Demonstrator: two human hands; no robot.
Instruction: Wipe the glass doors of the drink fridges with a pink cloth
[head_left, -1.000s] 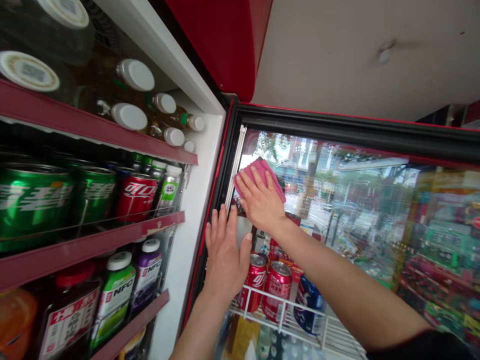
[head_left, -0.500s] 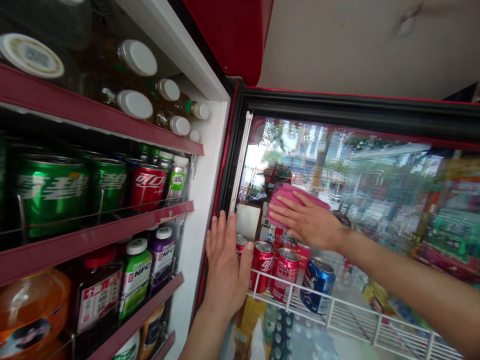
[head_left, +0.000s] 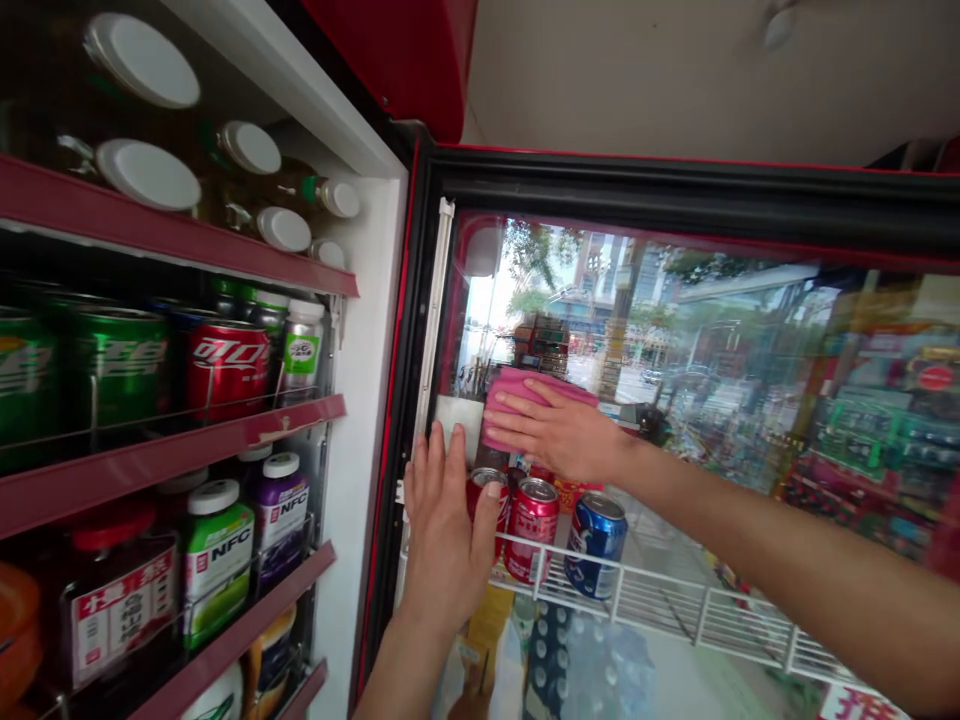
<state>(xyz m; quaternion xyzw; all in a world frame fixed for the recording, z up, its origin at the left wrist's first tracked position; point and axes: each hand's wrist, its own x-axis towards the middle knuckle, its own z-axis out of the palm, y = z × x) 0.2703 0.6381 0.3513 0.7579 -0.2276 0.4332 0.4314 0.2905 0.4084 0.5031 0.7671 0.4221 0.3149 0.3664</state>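
My right hand [head_left: 559, 433] presses a pink cloth [head_left: 517, 392] flat against the inside of the open fridge door's glass [head_left: 712, 380], near its hinge side. Its fingers lie stretched over the cloth. My left hand [head_left: 446, 525] rests open and flat against the door's black frame [head_left: 409, 400] just below, fingers pointing up. Red cans [head_left: 531, 515] and a blue can [head_left: 592, 540] stand on the door's white wire rack [head_left: 675, 605] right beside both hands.
To the left, the fridge's red-edged shelves [head_left: 172, 445] hold green and red cans [head_left: 225, 365], NFC bottles [head_left: 217, 555] and white-capped bottles [head_left: 146, 170]. Street and shop reflections fill the glass. A pale ceiling [head_left: 675, 70] is above.
My right hand has slid the pink cloth down the glass from near the top corner, out to the right, then back toward the frame. My left hand stays flat on the frame.
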